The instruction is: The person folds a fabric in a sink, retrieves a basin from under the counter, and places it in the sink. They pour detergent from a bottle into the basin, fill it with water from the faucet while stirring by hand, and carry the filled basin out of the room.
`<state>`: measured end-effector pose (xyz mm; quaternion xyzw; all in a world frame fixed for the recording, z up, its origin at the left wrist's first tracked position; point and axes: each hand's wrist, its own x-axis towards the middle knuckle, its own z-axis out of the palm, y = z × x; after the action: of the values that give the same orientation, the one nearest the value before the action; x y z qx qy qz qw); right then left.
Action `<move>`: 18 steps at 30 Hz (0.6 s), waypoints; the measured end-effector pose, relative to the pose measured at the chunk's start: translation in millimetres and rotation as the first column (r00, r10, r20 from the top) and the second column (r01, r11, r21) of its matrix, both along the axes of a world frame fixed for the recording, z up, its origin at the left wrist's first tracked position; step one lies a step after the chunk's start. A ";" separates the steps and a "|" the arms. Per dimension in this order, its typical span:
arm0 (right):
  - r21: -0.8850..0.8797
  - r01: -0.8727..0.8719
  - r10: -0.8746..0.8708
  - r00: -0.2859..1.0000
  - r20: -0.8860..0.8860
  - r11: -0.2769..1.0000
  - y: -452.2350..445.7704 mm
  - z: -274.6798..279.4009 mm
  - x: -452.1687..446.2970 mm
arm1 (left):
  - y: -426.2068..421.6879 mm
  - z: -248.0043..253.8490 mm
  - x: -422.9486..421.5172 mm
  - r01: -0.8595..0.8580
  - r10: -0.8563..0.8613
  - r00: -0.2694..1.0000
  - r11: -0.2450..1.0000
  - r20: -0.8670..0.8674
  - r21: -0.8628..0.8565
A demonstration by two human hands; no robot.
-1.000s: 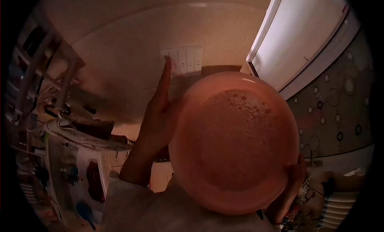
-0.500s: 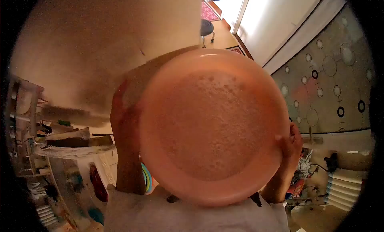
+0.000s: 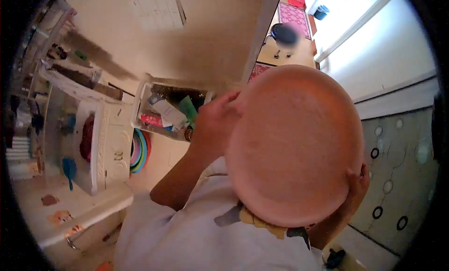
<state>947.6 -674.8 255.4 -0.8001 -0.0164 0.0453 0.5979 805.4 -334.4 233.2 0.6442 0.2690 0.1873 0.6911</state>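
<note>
A round, pinkish-orange plastic basin (image 3: 294,145) is held up in front of my chest and fills the middle right of the view. My left hand (image 3: 217,121) grips its left edge, with part of the fingers hidden at the basin. On the lower right rim, my right hand (image 3: 359,181) has its thumb over the edge and its other fingers mostly out of sight behind. The broad face turned to me looks smooth; whether there is liquid in it I cannot tell.
To the left, a bin (image 3: 140,117) holds packets and waste beside a white cabinet (image 3: 117,145). Stacked coloured basins (image 3: 140,152) stand behind the cabinet. Ahead are a doorway with a round stool (image 3: 284,36) and a pink rug (image 3: 294,17). A circle-patterned curtain (image 3: 393,163) hangs right.
The view has swung right-down, bringing the bin and cabinet into sight. The basin sits further right in view, still in both hands, and its rippled, speckled look has gone.
</note>
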 end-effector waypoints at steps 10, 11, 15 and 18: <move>-0.105 0.005 -0.011 0.999 -0.052 0.994 -70.0 -36.2 135.0 | -60.7 -20.1 94.3 -0.009 0.008 1.000 0.999 0.025 0.036; -0.123 -0.045 0.039 0.998 -0.054 0.991 -71.2 -35.8 140.9 | -62.0 -21.3 99.9 -0.007 0.008 1.000 0.998 -0.022 0.061; -0.150 -0.093 0.091 0.996 -0.015 0.984 -65.1 -30.3 186.4 | -63.6 -30.4 145.3 -0.033 0.042 0.998 0.987 -0.051 0.160; -0.144 -0.099 0.101 0.995 0.006 0.985 -70.3 -30.4 218.8 | -56.2 -28.0 175.4 -0.021 0.023 1.000 0.989 -0.016 0.145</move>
<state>1166.4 -745.1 225.0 -0.8394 -0.0572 0.0710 0.5358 980.8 -390.6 205.2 0.6914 0.2677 0.2083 0.6379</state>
